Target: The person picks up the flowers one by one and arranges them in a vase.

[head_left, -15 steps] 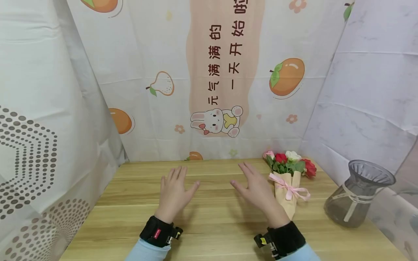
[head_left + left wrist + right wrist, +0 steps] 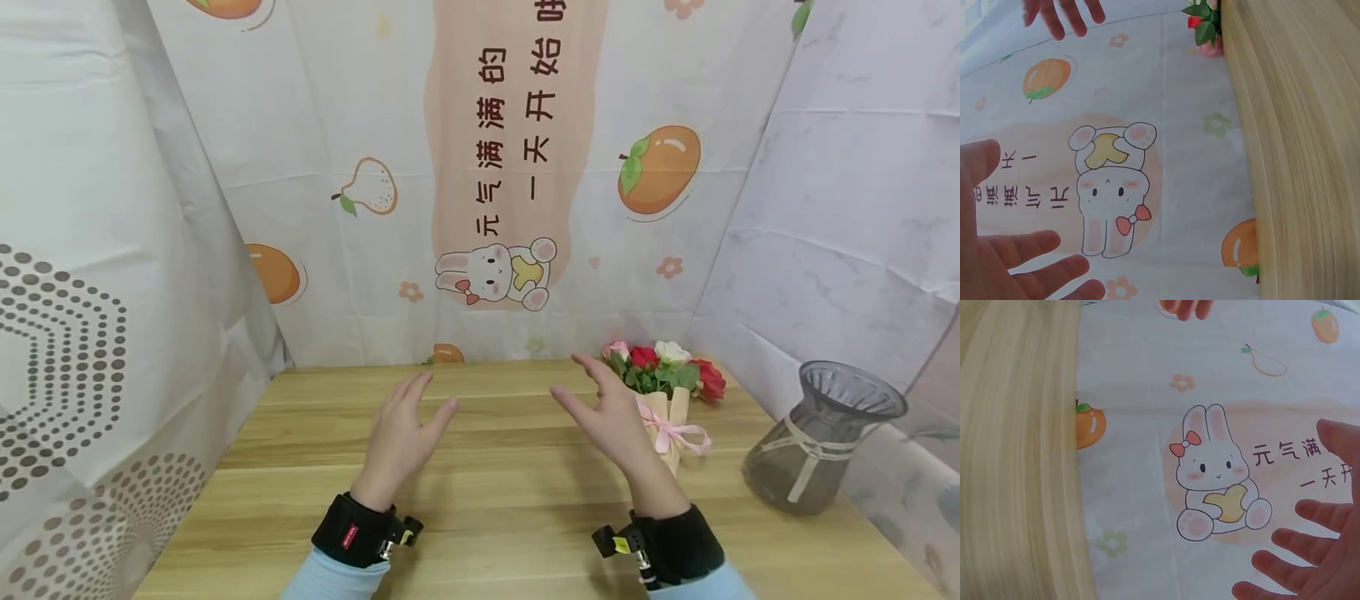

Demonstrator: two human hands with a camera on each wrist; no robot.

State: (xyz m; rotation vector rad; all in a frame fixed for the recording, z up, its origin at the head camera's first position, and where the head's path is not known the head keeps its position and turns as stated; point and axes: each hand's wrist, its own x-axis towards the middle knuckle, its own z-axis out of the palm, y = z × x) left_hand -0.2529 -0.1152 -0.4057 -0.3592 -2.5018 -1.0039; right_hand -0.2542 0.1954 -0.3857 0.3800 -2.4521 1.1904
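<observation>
Wristbands [image 2: 684, 546], both black, sit at the bottom of the head view; the left one bears a red tag [image 2: 349, 536], its lettering too small to read. Above them the left hand [image 2: 399, 437] and right hand [image 2: 617, 421] face each other over the wooden table [image 2: 487, 500], thumbs spread, fingers extended and holding nothing. A see-through grey vase [image 2: 813, 454] tied with cord stands at lower right, well apart from both. The bouquet [image 2: 663, 373] lies just right of the right fingers; that hand hides part of its paper wrap [image 2: 678, 406], and whether they touch cannot be told. The left fingers are well apart from it. Farthest back, at top centre, the backdrop [image 2: 300, 108] reads 元气满满的 and 一天开始 upward, a further character cut by the frame's edge, above a rabbit drawing [image 2: 491, 275].
</observation>
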